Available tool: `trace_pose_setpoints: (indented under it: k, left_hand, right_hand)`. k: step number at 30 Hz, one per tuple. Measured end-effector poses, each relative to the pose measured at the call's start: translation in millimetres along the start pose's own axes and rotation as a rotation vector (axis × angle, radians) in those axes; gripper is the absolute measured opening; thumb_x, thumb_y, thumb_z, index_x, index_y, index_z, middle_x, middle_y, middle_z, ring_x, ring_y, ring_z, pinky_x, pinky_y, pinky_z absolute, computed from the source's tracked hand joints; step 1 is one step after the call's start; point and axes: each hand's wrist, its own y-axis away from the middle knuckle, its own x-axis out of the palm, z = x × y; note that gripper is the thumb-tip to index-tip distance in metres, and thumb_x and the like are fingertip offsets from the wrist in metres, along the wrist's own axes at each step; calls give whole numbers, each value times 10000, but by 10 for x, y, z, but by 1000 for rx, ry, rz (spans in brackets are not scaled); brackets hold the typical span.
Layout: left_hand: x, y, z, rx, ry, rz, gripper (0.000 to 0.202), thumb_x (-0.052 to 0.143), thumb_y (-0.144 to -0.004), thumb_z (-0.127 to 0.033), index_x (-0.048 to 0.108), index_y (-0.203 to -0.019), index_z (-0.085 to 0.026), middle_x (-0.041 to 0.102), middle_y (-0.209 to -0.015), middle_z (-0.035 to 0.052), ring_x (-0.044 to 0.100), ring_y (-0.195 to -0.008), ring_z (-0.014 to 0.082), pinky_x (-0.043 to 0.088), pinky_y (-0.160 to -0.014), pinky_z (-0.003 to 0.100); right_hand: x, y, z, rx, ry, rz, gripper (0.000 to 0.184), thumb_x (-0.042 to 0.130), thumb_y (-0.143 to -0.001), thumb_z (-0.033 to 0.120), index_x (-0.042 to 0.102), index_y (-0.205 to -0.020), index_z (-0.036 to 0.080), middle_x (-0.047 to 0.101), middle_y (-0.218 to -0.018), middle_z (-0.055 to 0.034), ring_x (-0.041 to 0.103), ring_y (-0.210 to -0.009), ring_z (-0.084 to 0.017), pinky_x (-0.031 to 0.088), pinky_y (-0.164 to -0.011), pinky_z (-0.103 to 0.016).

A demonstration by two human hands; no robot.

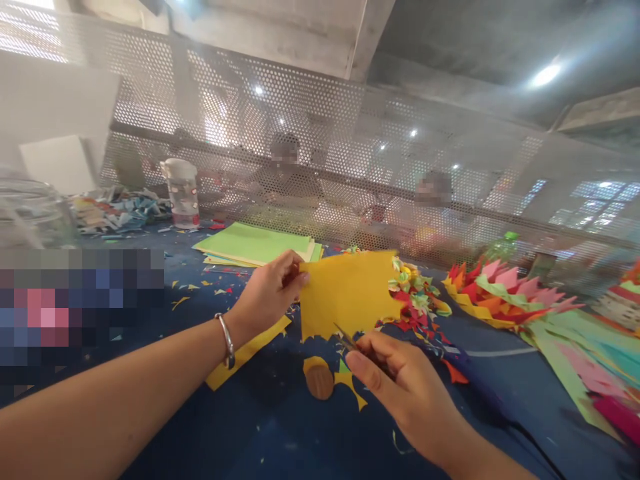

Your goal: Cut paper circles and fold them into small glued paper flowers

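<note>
My left hand (274,288) pinches the left edge of a yellow felt sheet (350,290), held up above the dark blue table (220,440). Scalloped cuts run along the sheet's lower and right edges. In my right hand (400,387) is a pair of scissors (346,337), its blades at the sheet's bottom edge; the handles are mostly hidden by my fingers. Just below lies a round brown disc (319,381) with a bit of yellow at its top. Yellow scraps (354,387) lie beside it, and a yellow strip (250,353) rests under my left forearm.
Behind my left hand is a stack of green and yellow sheets (255,241). Small colourful cut pieces (420,300) heap up behind the sheet. Pointed red, orange and pink pieces (500,293) stand at the right, near a dark cable (530,437). A perforated screen (330,153) closes off the back.
</note>
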Motion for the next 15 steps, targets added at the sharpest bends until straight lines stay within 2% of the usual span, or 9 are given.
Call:
trace_pose_setpoints:
  k: [5,8,12,15]
  left_hand:
    - [-79,-72,97,-153,165,-155,120,591,-826,-191,476,-803,-216,566,-523,-72,573,-441,111,411,-471,199]
    - [-93,-128,199,-286,261,-269,134,587,-814,-166,465,-795,-216,601,-544,-52,602,-443,130,449,-456,209]
    - [-108,-195,270,-440,427,-454,142,548,-818,-109,457,-872,-205,639,-659,-28,649,-513,124,536,-545,239]
    - [-89,-181,231,-490,532,-572,292,556,-799,-70,425,-1022,-207,671,-779,-10,689,-634,123,567,-659,256]
  right_hand:
    - [7,6,-31,21,13,50,367,530,-925,504,484,-717,205,346,-610,63,328,-547,-111,276,-495,-246]
    - [-4,-13,-62,46,63,59,375,519,-933,513,491,-727,202,349,-617,63,331,-554,-111,279,-509,-252]
    - [-31,-44,-93,82,148,35,410,506,-932,547,466,-705,207,321,-606,69,305,-554,-114,257,-506,-259]
    - [-43,-52,-108,87,225,25,427,495,-932,563,461,-695,209,309,-599,70,288,-553,-117,238,-498,-263]
